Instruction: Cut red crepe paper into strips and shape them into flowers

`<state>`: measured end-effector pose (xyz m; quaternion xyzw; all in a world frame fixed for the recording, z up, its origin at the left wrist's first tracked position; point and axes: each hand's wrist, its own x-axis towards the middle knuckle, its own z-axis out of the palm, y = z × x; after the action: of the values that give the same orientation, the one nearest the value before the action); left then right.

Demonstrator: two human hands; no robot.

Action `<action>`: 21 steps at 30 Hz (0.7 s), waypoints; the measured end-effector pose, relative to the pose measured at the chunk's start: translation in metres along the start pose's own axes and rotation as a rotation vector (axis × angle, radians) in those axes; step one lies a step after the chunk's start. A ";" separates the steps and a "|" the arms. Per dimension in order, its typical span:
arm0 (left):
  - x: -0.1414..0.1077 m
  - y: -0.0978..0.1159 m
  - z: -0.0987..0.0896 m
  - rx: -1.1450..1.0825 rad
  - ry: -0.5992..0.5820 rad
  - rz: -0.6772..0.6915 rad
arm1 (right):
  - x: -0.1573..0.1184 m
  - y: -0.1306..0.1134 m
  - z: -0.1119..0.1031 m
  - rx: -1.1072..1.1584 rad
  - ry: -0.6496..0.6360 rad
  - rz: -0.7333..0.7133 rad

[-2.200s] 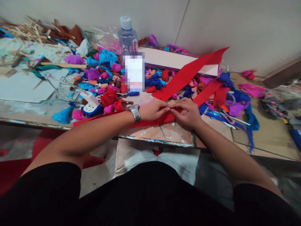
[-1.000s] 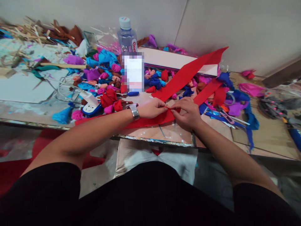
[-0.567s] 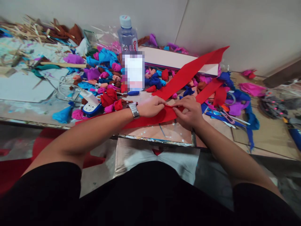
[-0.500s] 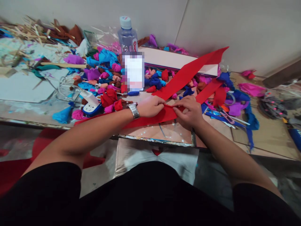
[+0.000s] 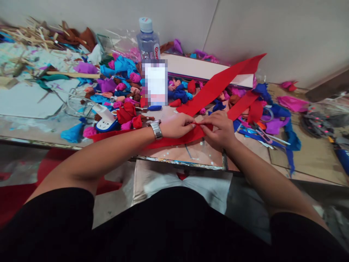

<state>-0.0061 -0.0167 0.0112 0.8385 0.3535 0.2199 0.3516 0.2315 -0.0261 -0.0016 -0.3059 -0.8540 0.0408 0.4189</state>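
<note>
A long red strip, crepe paper or cloth, (image 5: 174, 142) lies along the front of the table under my hands. My left hand (image 5: 180, 124), with a metal watch (image 5: 156, 130) on the wrist, pinches its upper edge. Close beside it, my right hand (image 5: 220, 127) pinches the same edge between thumb and fingers. The fingertips of both hands nearly meet. Another red strip (image 5: 218, 87) slants up to the right behind my hands, over a white box (image 5: 196, 67). A shorter red strip (image 5: 242, 105) lies right of my right hand.
Many small rolled flowers in red, blue, pink and purple cover the table behind a phone (image 5: 155, 83) and a bottle (image 5: 148, 43). At left are a power adapter (image 5: 105, 120), pliers (image 5: 45, 82) and wood sticks (image 5: 32, 34). Scissors (image 5: 263, 136) lie at right among scraps.
My left hand has shifted slightly to the right along the red strip's edge, its thumb now nearer my right fingers. My right hand stays almost where it was.
</note>
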 end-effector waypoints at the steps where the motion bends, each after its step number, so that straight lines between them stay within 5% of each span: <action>1: 0.001 -0.001 0.000 -0.032 -0.008 -0.012 | 0.000 0.000 0.000 -0.009 -0.005 0.000; 10: 0.005 -0.003 0.000 -0.272 -0.040 -0.138 | -0.003 0.002 0.000 -0.029 -0.033 0.005; 21: 0.005 -0.005 0.003 -0.294 0.009 -0.072 | -0.002 0.000 -0.001 -0.046 -0.061 0.053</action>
<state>-0.0033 -0.0120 0.0055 0.7637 0.3490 0.2605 0.4765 0.2330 -0.0271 -0.0028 -0.3364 -0.8587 0.0415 0.3845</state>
